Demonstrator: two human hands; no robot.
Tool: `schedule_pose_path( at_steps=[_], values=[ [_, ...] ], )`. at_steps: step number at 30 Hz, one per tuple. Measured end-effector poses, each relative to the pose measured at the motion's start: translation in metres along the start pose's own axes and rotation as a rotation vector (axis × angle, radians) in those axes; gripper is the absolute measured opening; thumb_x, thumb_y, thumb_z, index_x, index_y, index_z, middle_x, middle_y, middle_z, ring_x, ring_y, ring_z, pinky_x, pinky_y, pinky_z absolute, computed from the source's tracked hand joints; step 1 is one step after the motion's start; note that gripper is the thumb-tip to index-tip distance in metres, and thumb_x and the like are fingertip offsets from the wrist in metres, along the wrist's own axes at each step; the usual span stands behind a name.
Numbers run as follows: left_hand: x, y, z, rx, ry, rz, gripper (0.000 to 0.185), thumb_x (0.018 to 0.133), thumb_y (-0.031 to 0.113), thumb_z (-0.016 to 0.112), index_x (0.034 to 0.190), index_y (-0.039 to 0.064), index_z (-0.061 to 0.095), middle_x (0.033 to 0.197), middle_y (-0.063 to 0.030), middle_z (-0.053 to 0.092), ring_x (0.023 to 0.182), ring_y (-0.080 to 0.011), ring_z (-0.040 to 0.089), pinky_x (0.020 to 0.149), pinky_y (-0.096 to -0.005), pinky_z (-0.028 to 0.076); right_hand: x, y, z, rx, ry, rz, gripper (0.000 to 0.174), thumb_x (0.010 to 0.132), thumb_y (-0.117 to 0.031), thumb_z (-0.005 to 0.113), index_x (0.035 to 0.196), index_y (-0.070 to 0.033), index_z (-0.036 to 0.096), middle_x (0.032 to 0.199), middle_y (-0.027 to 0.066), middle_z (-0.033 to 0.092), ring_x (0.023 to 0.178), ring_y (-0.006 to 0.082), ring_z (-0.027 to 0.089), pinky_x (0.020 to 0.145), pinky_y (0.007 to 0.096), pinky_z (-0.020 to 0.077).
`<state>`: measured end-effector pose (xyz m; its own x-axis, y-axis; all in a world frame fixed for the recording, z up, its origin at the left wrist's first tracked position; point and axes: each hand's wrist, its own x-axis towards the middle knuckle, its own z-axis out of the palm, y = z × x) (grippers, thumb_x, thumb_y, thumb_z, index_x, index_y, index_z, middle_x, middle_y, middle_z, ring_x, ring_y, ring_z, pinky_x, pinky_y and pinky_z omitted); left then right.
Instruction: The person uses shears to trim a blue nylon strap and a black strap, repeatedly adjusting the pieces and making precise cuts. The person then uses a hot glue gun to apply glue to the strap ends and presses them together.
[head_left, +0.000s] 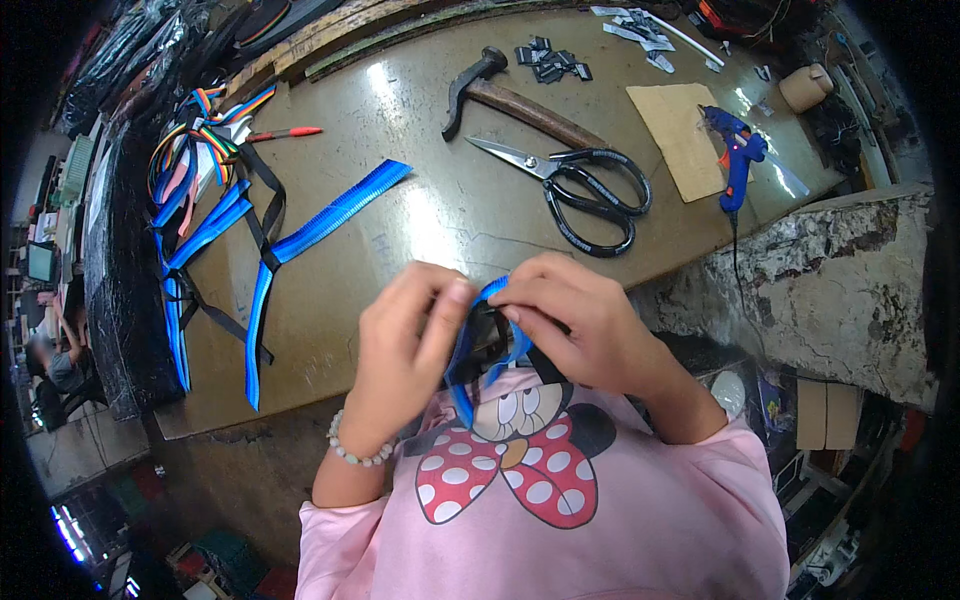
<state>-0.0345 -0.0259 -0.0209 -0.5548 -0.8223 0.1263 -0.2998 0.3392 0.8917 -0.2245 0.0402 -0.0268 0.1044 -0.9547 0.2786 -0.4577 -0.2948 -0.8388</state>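
Observation:
Both my hands hold a blue webbing strap close to my chest, just off the table's near edge. My left hand, with a beaded bracelet on its wrist, pinches it between thumb and fingers. Opposite, my right hand grips the strap's upper part with its fingertips. The strap bends down in a loop, and some dark material shows inside it, partly hidden by my fingers. Left of my hands lie more blue straps tied with black ribbon.
Beyond my hands are black-handled scissors, a hammer and small dark tags. A blue glue gun rests by cardboard at right. Rainbow ribbons and a red pen lie left. A person sits far left.

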Motion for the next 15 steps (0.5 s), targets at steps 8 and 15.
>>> schedule_pose_path(
  at_steps=[8, 15],
  values=[
    [0.013, -0.034, -0.017, -0.614, -0.517, -0.423, 0.023, 0.097, 0.019, 0.058, 0.102, -0.002, 0.063, 0.09, 0.0024, 0.061, 0.084, -0.0037, 0.052, 0.075, -0.0217, 0.044, 0.011, 0.007, -0.007, 0.087, -0.09, -0.138, 0.021, 0.079, 0.004, 0.068, 0.098, -0.002, 0.069, 0.094, 0.0093, 0.063, 0.082, 0.022, 0.063, 0.071, 0.0303, 0.0508],
    [0.001, -0.011, -0.012, -0.497, -0.274, -0.363, 0.023, 0.084, 0.007, 0.073, 0.102, -0.004, 0.065, 0.086, -0.002, 0.067, 0.077, -0.0061, 0.06, 0.069, -0.0211, 0.049, 0.006, 0.006, -0.013, 0.044, -0.066, -0.215, 0.02, 0.077, 0.002, 0.071, 0.096, -0.002, 0.068, 0.094, 0.0104, 0.063, 0.08, 0.0242, 0.062, 0.07, 0.0308, 0.0512]
  ],
)
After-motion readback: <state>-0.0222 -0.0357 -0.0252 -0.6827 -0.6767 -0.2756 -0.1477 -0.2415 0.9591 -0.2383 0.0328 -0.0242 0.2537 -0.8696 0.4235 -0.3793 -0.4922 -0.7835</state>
